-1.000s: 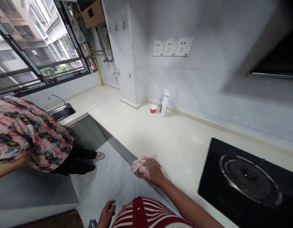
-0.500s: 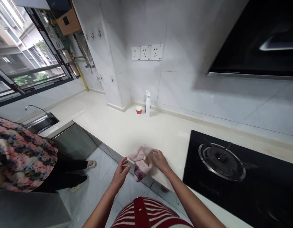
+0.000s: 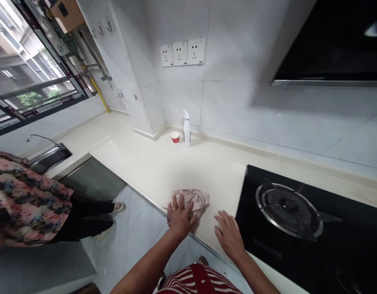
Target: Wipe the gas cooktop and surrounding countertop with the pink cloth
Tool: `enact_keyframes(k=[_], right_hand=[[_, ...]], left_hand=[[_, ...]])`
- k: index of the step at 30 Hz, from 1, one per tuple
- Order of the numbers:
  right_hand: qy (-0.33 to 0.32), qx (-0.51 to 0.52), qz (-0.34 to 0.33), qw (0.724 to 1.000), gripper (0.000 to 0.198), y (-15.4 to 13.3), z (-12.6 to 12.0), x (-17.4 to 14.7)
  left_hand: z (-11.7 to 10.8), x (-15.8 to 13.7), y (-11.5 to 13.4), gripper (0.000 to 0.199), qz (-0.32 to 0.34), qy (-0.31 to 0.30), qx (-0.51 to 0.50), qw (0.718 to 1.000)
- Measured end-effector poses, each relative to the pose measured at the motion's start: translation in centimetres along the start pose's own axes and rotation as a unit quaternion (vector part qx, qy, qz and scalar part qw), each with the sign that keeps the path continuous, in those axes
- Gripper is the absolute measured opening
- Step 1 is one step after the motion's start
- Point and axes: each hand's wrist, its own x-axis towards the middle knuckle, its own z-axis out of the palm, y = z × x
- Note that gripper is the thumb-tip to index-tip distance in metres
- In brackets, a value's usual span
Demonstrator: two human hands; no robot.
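Observation:
A pink cloth [image 3: 201, 197] lies crumpled on the cream countertop [image 3: 145, 163], close to its front edge. My left hand [image 3: 180, 218] rests flat on top of the cloth with its fingers spread, covering part of it. To the right of the cloth, my right hand [image 3: 229, 234] is over the counter beside the stove, fingers stretched out and holding nothing. Whether its fingertips touch the surface I cannot tell. Toward the wall stand a white spray bottle [image 3: 187, 130] and a small red and white cup [image 3: 175, 137], both upright.
A black gas stove [image 3: 286, 212] is set into the counter on the right, under a dark range hood [image 3: 338, 45]. At the far left is a steel sink [image 3: 50, 157]. Another person in a floral top [image 3: 26, 196] stands near it. Wall sockets [image 3: 182, 54] are above the bottle.
The cloth, earlier lifted at the counter edge near my right hand, now lies on the counter. My left hand has moved right onto it; my right hand has let go and shifted right.

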Motion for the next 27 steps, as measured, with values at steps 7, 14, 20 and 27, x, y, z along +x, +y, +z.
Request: enact_keyframes(k=[7, 14, 20, 27], right_hand=[[-0.004, -0.04, -0.034, 0.999, 0.035, 0.3, 0.2, -1.4], [0.008, -0.033, -0.038, 0.999, 0.035, 0.4, 0.2, -1.5], [0.009, -0.025, -0.023, 0.999, 0.037, 0.0, 0.1, -1.2], [0.016, -0.058, -0.032, 0.998, 0.037, 0.5, 0.7, -1.3]], left_hand=[[0.9, 0.3, -1.9, 0.052, -0.003, 0.0, 0.031, 1.0], [-2.3, 2.8, -11.6, 0.046, -0.175, 0.065, 0.084, 0.979], [-5.0, 7.1, -20.2, 0.047, -0.239, 0.085, 0.072, 0.964], [-6.9, 9.6, -23.8, 0.046, -0.23, 0.086, 0.073, 0.967]])
